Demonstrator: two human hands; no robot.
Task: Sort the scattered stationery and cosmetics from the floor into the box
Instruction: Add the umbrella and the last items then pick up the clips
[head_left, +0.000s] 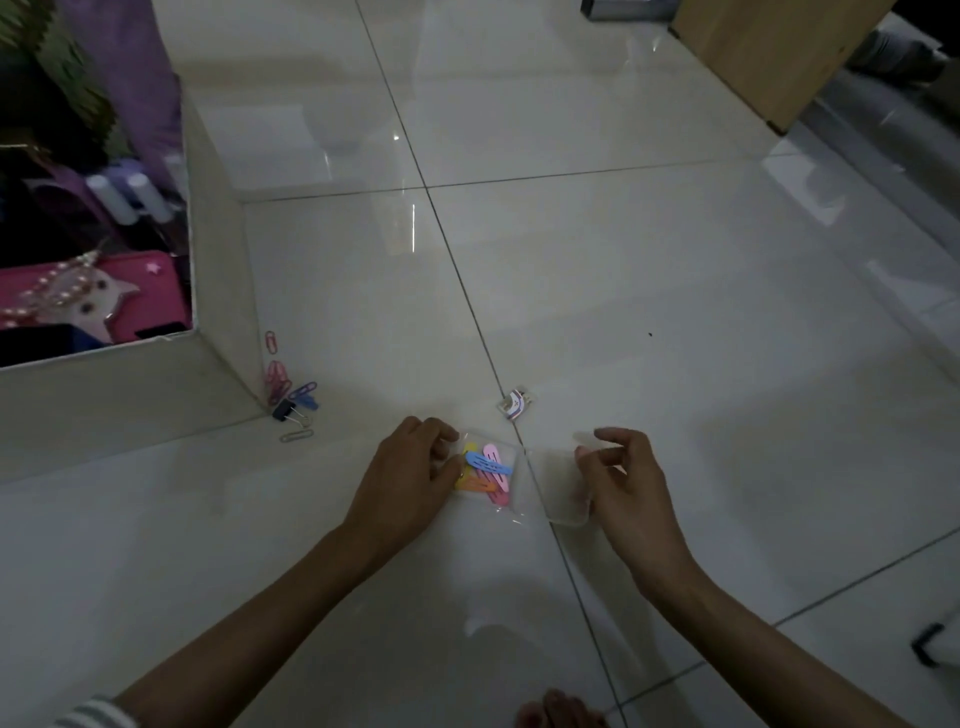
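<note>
Clear case (501, 480) of hair clips (488, 467) at left hand (415, 467) grip, lid (566, 488) in right hand (623, 478)

no legible text, brand, number or sign was found on any item. the small white packet (516, 403) lying on the floor just beyond the hands carried red and blue printing, too small and blurred to be read. the pink case (104, 296) in the box at far left bore a star and a figure only, no lettering.

Head view, steeply down, near floor (675, 312)
</note>
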